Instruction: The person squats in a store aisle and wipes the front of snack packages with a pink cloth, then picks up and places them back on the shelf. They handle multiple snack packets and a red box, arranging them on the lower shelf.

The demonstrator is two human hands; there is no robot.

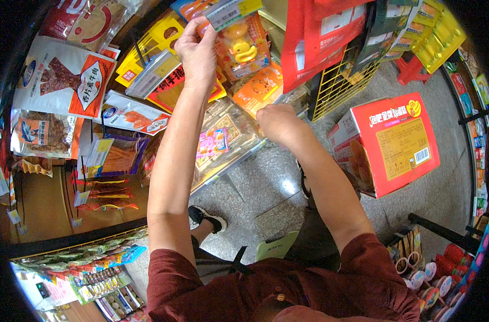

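My left hand (195, 51) reaches up to the rack, thumb and fingers closed at the left end of a price tag holder (228, 15). Under that holder hangs a clear packet with a yellow duck figure (243, 51). My right hand (276, 122) is curled at the lower end of an orange snack packet (259, 88), which tilts up below the duck packet. Its fingertips are hidden from view. Just below the hands, a clear-wrapped tray of snacks (215, 147) lies on the shelf, with a small pink packet (212, 142) on top.
Hanging snack bags (67, 80) fill the rack on the left. Red packets (319, 37) hang close above my right hand, beside a yellow wire grid (344, 80). A red carton (395, 145) stands on the floor at right. A red stool (413, 70) is behind it.
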